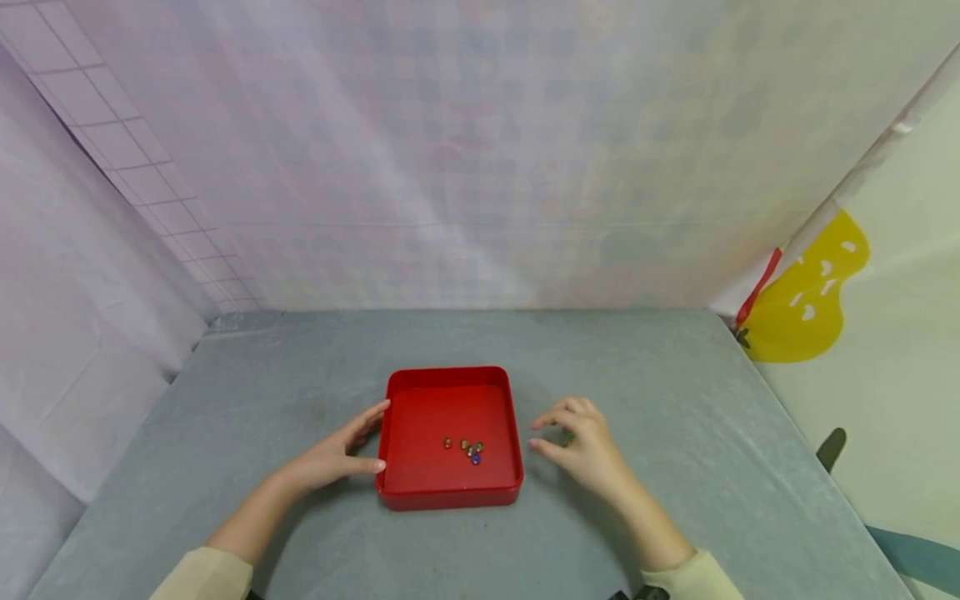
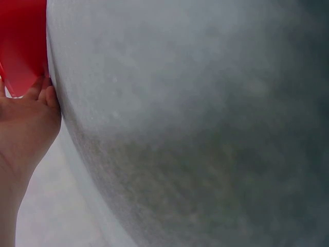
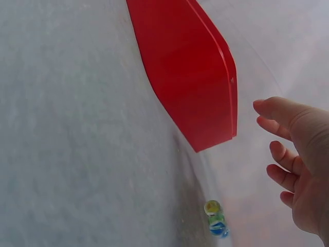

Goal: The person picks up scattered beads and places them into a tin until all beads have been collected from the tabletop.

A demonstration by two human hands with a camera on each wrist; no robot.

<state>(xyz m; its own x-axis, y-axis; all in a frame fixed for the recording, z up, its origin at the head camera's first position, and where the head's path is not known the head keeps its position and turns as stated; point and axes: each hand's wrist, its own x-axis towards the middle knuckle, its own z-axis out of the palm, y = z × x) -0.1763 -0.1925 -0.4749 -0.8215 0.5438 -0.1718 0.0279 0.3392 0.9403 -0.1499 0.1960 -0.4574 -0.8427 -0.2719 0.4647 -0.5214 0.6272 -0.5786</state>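
Note:
A square red tray with raised walls sits on the table, and several small glass marbles lie inside, mostly amber-green with a blue one. My left hand rests against the tray's left wall, fingers and thumb extended. In the left wrist view the fingertips meet the red side. To the right of the tray, my right hand hovers with loosely bent fingers, thumb and forefinger apart and nothing between them. Glass marbles in yellow, green and blue lie on the table below that hand, mostly hidden by it in the head view.
A grey cloth covers the table. Behind it hangs a pale checked curtain, with white sheeting on the left. The right-hand cloth carries a yellow printed shape.

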